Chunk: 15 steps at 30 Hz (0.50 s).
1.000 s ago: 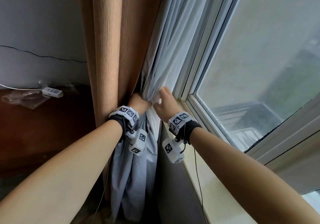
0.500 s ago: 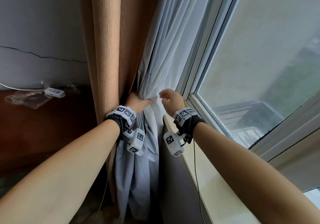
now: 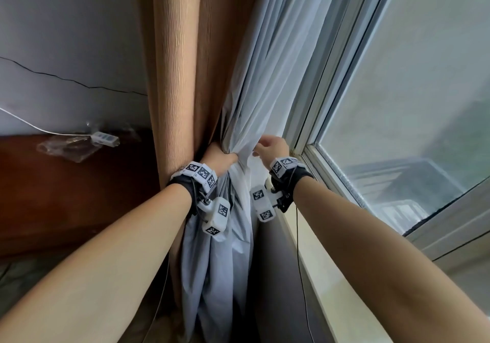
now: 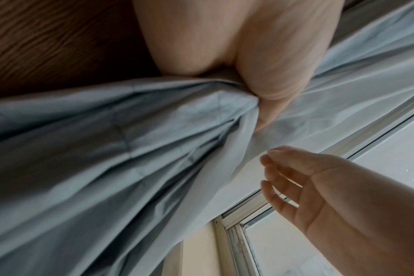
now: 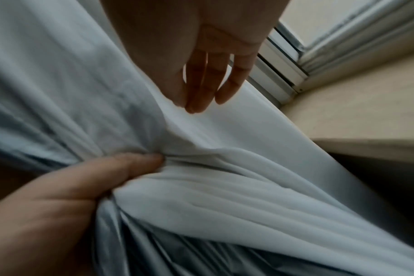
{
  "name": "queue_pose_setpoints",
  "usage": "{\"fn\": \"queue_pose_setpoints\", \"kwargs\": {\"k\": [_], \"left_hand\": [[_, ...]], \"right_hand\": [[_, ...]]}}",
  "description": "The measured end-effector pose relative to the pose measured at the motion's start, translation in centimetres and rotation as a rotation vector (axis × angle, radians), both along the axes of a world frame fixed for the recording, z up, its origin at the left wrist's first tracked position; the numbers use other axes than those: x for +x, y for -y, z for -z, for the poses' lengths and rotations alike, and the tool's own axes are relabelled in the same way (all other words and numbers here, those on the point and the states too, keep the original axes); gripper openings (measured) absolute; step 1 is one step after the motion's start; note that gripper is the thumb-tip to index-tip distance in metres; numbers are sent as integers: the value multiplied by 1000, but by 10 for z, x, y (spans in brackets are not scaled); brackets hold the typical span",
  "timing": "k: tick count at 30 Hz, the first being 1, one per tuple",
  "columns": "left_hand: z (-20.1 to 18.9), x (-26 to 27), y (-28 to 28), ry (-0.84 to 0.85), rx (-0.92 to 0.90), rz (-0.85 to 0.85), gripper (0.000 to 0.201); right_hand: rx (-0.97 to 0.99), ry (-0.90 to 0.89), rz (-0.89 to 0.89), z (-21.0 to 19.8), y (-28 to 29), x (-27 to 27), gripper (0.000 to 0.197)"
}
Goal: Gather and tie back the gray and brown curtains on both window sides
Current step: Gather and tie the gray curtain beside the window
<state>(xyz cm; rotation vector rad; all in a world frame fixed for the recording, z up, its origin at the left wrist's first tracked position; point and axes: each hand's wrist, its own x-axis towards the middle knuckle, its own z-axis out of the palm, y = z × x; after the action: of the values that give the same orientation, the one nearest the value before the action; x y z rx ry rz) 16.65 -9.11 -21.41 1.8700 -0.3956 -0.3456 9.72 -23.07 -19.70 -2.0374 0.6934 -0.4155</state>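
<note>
The brown curtain (image 3: 175, 64) hangs in a thick column at the left. Beside it, toward the window, hangs the gray curtain (image 3: 265, 77). My left hand (image 3: 220, 157) grips the gray curtain's gathered folds at sill height, and its thumb (image 5: 95, 175) presses into the bunch (image 4: 106, 168). The fingers behind the cloth are hidden. My right hand (image 3: 270, 146) hovers just right of that bunch with loosely straight fingers (image 5: 201, 84). Its fingertips (image 4: 270, 160) touch the curtain's free edge (image 5: 225, 130) without gripping it.
The white window frame (image 3: 318, 130) and pane rise at the right above a pale sill (image 3: 318, 276). A thin cable (image 3: 299, 249) runs along the sill. At the left, a dark wooden panel (image 3: 66, 196) carries a white power strip (image 3: 106, 138) and a plastic bag (image 3: 66, 146).
My right hand has come off the spot beside the left hand and shifted slightly right, its fingers loosening. The left hand keeps its grip on the gray bunch.
</note>
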Motion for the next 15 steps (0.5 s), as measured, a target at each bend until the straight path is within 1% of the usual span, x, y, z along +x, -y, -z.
{"fn": "queue_pose_setpoints", "kwargs": {"k": [1,3,4,5,6,8,9,10,11,12,13,15], "left_hand": [[-1,0,0,-2,-6,-12,39],[-2,-2,1,-10,-15,-28,45],[-3,-2,3,-19,-15,-23,49],[-3,-3,5,-22,-11,-8,49],[-3,-3,6,-25,-4,10,46],[-2,-3,7,-19,12,39,34],[-1,-2,7,-17,12,47,31],[0,-1,6,-25,10,51,30],[-1,-2,5,-31,9,59,29],[-2,-2,4,-48,15,70,29],[-2,-2,3,-67,21,86,30],[-4,-2,2,-116,19,116,41]], "right_hand": [[-65,31,24,-1,-2,-4,13],[-110,98,27,0,-4,-11,14],[-120,111,16,0,-4,-13,19],[-124,112,-3,0,-4,-15,31],[-111,93,7,1,-2,-14,47],[-8,66,103,-5,4,-15,77],[86,94,142,-6,9,-15,85],[202,125,148,-7,12,-16,88],[314,117,107,-7,15,-16,89],[403,68,32,-6,15,-17,89],[462,27,-65,-5,13,-17,81],[474,22,-179,-3,5,-15,46]]}}
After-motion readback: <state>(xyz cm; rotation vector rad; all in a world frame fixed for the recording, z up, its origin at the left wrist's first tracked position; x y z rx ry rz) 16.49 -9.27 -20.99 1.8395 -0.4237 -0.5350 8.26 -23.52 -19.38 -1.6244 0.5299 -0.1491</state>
